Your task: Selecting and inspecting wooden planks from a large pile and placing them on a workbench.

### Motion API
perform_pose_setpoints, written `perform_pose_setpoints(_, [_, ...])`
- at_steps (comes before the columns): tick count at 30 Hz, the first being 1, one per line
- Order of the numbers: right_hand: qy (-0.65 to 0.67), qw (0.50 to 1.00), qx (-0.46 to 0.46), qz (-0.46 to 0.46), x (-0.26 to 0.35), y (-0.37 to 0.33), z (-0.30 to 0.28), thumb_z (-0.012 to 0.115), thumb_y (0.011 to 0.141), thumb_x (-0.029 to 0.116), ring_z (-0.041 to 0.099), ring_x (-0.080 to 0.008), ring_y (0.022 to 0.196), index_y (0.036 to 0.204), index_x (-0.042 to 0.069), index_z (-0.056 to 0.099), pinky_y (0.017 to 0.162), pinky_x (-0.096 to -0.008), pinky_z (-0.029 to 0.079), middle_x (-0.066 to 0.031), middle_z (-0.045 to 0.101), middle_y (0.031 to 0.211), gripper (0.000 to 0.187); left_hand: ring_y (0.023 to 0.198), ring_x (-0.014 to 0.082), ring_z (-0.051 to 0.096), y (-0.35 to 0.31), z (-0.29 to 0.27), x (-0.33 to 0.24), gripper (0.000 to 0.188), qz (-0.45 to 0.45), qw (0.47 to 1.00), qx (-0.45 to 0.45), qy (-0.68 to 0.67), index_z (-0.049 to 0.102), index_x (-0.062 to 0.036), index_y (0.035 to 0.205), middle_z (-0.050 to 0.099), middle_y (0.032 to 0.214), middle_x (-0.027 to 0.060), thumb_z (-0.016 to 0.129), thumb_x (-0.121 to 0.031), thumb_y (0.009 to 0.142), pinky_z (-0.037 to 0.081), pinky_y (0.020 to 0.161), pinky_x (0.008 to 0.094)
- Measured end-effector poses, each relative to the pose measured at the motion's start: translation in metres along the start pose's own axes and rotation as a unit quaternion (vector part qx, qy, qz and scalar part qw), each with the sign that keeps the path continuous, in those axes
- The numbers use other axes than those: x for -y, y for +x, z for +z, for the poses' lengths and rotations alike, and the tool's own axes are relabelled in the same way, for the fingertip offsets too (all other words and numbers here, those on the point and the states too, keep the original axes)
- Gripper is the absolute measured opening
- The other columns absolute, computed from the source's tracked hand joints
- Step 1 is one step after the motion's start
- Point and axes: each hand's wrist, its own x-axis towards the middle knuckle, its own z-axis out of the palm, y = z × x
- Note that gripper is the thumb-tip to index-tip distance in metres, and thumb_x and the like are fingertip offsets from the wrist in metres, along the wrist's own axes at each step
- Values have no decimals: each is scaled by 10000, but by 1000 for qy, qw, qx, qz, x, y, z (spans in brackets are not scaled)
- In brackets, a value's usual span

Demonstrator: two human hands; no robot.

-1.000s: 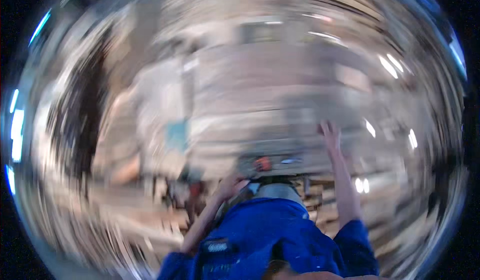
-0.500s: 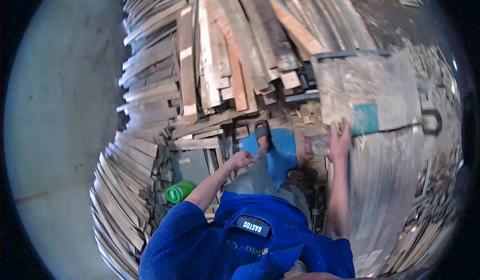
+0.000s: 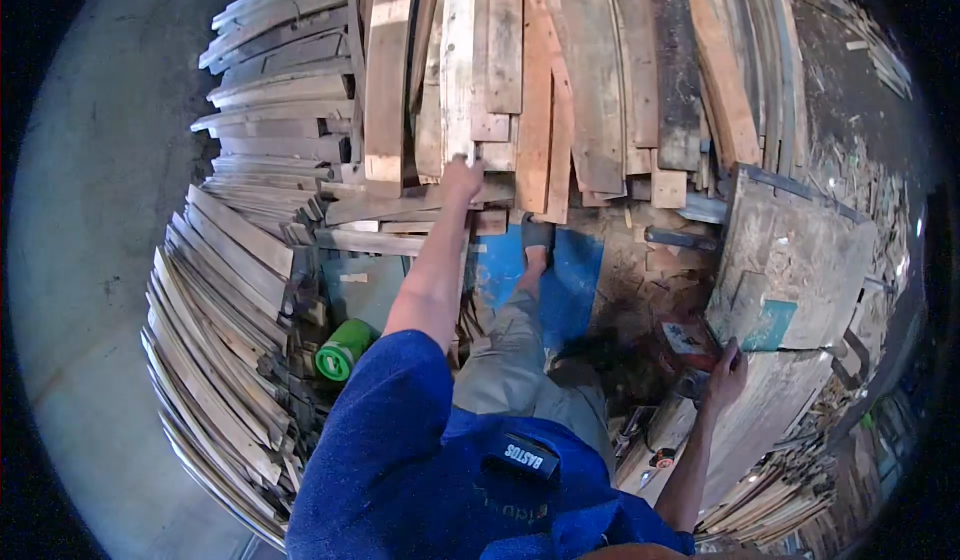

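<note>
At the near edge of the stack of boards, left of its middle, lies the pale board, its length running away from me; my left hand is at its near end, arm stretched straight out; the back of the hand hides the fingers, so I cannot tell whether they are closed on the wood or only resting against it; just right of it the orange-brown board reaches a little nearer to me; below my wrist, crosswise boards lie along the stack's near edge.

I judge the step in hand to be reaching for, or taking hold of, that board end; the next move seems to call for fingers wrapped round the end and a steady stance, as neighbouring boards lie close and could drag along.

Farther out, my right hand is at the left edge of the worn bench, near the teal patch; its fingertips seem to touch that edge, though I cannot tell if they grip; under my forward foot is a blue sheet; to its left lies a green cylindrical container, near the left-hand stack of thin planks.
</note>
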Motion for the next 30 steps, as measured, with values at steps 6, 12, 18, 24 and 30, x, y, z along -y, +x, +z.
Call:
perform_pose_setpoints(6, [-41,998,-41,-12,6,-11,-4,595,985,436,672,-324,881,1061,7,705,788,-420,511,-180,708,988,449,1297,461,480,48,21,-34,818,-64,990,-127,-22,479,25,1400,437,1461,309,588,-584,865,419,1078,485])
perform_pose_setpoints(12, [-10,999,-52,10,7,-7,7,626,976,399,668,-303,829,1000,5,706,761,-405,512,-163,705,928,402,1321,455,460,79,30,49,840,-115,986,-47,-111,466,32,1418,473,1403,348,572,-600,875,373,1107,497])
perform_pose_setpoints(18, [-23,997,-68,20,6,-13,-2,624,981,374,654,-285,776,948,9,705,739,-397,509,-148,701,873,375,1193,457,560,60,22,-9,719,-45,982,-174,-65,561,77,1292,573,1301,313,593,-524,897,439,1028,472])
perform_pose_setpoints(24, [-22,998,-51,-11,20,-6,4,615,987,355,647,-292,767,923,8,699,727,-403,504,-153,693,857,362,1127,457,581,94,11,-41,667,-30,987,-87,-132,639,72,1148,610,1218,297,666,-523,849,458,980,512])
perform_pose_setpoints(30, [-50,995,-89,-5,-12,-5,9,636,968,383,649,-327,779,911,10,686,723,-421,501,-160,684,858,380,1125,439,591,86,32,-71,847,-105,983,-127,-82,590,80,1198,627,1179,286,724,-625,749,460,988,501])
